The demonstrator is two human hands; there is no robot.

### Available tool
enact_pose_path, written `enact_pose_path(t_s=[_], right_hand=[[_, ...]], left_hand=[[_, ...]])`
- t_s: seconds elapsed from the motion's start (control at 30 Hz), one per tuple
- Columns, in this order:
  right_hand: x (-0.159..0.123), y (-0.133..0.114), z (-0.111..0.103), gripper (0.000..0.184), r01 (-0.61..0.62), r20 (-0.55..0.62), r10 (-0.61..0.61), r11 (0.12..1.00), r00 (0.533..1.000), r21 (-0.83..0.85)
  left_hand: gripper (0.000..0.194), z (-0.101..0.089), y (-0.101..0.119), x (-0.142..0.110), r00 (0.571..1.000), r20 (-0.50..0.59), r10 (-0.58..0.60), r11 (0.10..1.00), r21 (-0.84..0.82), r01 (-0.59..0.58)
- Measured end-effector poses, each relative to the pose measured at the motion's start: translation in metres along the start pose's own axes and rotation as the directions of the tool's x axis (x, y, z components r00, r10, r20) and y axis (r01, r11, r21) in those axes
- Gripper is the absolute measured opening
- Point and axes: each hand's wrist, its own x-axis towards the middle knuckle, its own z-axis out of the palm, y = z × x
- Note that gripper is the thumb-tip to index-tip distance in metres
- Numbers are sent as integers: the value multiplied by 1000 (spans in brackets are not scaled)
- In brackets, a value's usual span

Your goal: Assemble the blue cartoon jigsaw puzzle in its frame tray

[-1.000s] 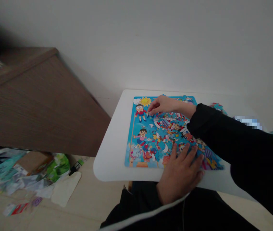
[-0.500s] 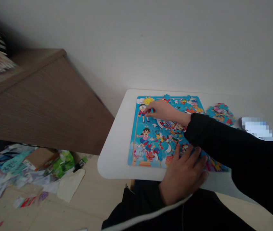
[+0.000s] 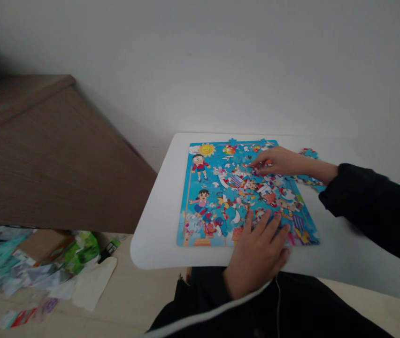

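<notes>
A blue cartoon jigsaw puzzle (image 3: 193, 188) lies flat on a small white table (image 3: 157, 230), with many loose pieces scattered over its middle. My left hand (image 3: 256, 253) rests on the puzzle's near edge, fingers spread and lying flat on the pieces. Over the upper right part of the puzzle, my right hand (image 3: 280, 161) reaches in from the right with thumb and fingertips drawn together at the pieces. Whether a piece is pinched there I cannot make out. A pile of loose puzzle pieces (image 3: 308, 153) lies right of the puzzle, partly hidden behind my right forearm.
A pale wall (image 3: 221, 70) stands behind the table. To the left is a brown wooden cabinet (image 3: 62, 155). On the floor at the lower left lie a cardboard box (image 3: 45, 246), a green bag (image 3: 80, 253) and plastic wrappings. A white cable (image 3: 214, 312) crosses my lap.
My right hand has moved right, from the standing figure at the puzzle's upper left to its upper right part. My left hand stays on the near edge. The view has shifted slightly.
</notes>
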Motion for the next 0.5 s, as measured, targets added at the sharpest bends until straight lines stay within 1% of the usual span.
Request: enact_pose_path(t_s=[0.1,0.27,0.33,0.4,0.5], right_hand=[[-10,3,2,39,2,-3,-2,1000,1000,19],[-28,10,4,34,-16,-1,17,998,1000,60],[-36,13,5,33,-5,0,5,997,1000,78],[-45,14,7,34,18,-7,-17,997,1000,71],[-60,12,10,37,36,-28,-36,999,999,9]], left_hand=[[42,0,-1,0,1000,-7,-4,1000,-1,4],[40,1,0,-1,999,-31,-36,999,-15,36],[38,2,0,0,997,-45,-58,998,-21,57],[36,2,0,0,996,-60,-72,997,-26,71],[34,4,0,0,993,-76,-93,995,-40,90]])
